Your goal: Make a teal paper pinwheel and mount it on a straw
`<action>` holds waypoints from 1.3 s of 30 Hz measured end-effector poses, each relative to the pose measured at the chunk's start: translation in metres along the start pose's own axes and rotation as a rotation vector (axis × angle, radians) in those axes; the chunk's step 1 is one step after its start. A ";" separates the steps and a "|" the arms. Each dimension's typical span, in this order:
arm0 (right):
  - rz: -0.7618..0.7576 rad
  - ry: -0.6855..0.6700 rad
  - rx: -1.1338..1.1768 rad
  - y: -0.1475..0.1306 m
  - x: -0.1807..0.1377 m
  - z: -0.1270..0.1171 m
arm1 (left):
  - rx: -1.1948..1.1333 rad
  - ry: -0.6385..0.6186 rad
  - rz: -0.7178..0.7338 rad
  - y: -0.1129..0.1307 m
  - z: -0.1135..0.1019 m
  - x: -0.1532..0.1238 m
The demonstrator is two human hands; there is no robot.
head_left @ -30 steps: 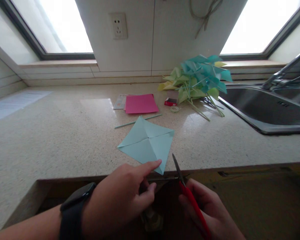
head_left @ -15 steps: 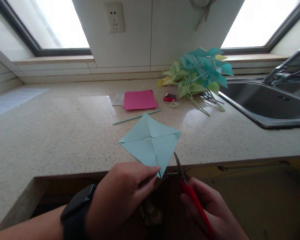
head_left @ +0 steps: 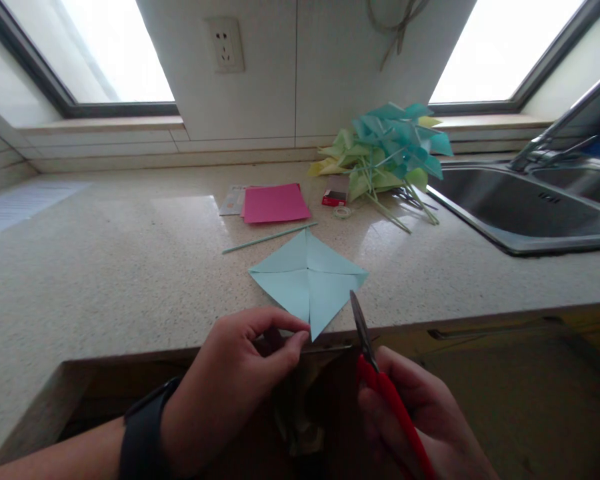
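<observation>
Pale blue creased paper square (head_left: 307, 280) lies on the counter (head_left: 130, 267), its near corner pinched by the left hand (head_left: 235, 380); right hand (head_left: 415, 417), partly cut off, grips red-handled scissors (head_left: 380, 380), blades together beside it.

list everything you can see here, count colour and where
paper square: 1, light blue, creased, counter front edge
pink paper: 1, pink, behind the square
card: 1, pale, left of pink paper
straw: 1, pale green, between the papers
pinwheels: a pile, teal and yellow-green, by the sink
small box: 1, red, near the pile
tape roll: 1, clear, beside the box
sink: 1, steel, right
socket: 1, white, wall
scissors: 1, red handles, right hand
watch: 1, black, left wrist
left hand: pinching the square's near corner
right hand: grip on scissors
</observation>
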State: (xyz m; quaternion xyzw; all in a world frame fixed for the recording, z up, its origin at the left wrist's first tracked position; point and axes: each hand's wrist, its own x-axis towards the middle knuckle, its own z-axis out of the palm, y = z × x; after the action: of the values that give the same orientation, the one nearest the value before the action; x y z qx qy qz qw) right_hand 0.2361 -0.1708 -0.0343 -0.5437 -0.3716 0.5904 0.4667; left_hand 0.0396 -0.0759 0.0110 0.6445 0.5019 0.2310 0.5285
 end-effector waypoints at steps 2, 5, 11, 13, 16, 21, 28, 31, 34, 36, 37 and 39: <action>-0.074 -0.006 -0.009 -0.005 0.005 0.001 | -0.035 0.001 -0.034 0.000 0.000 -0.001; -0.183 0.085 -0.065 -0.017 0.014 0.004 | -0.044 0.003 -0.027 0.000 0.001 -0.001; -0.278 0.143 -0.157 -0.041 0.028 0.013 | -0.124 -0.057 -0.028 0.001 0.003 -0.003; -0.279 0.122 -0.160 -0.043 0.031 0.016 | -0.152 -0.064 -0.051 0.003 0.003 -0.004; -0.319 0.130 -0.140 -0.041 0.032 0.021 | -0.221 -0.086 -0.094 0.005 0.001 -0.004; -0.345 0.138 -0.114 -0.037 0.031 0.027 | -0.325 -0.120 -0.148 0.009 -0.001 -0.002; -0.273 0.034 0.039 -0.035 0.035 0.031 | -0.382 -0.160 -0.194 0.007 0.000 -0.004; -0.282 0.018 0.074 -0.033 0.038 0.032 | -0.387 -0.148 -0.191 0.005 0.000 -0.004; -0.343 0.064 0.046 -0.032 0.040 0.032 | -0.423 -0.139 -0.148 0.000 0.002 -0.004; -0.376 0.099 0.021 -0.032 0.040 0.032 | -0.475 -0.135 -0.160 -0.003 0.005 -0.004; -0.382 0.107 0.017 -0.032 0.041 0.031 | -0.505 -0.137 -0.188 -0.005 0.007 -0.004; -0.372 0.108 0.031 -0.032 0.041 0.030 | -0.557 -0.151 -0.250 -0.007 0.011 -0.005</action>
State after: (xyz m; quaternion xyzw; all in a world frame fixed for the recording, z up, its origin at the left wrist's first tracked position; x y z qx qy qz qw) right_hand 0.2124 -0.1204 -0.0121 -0.4894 -0.4309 0.4695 0.5954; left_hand 0.0439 -0.0861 0.0019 0.4236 0.4539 0.2442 0.7449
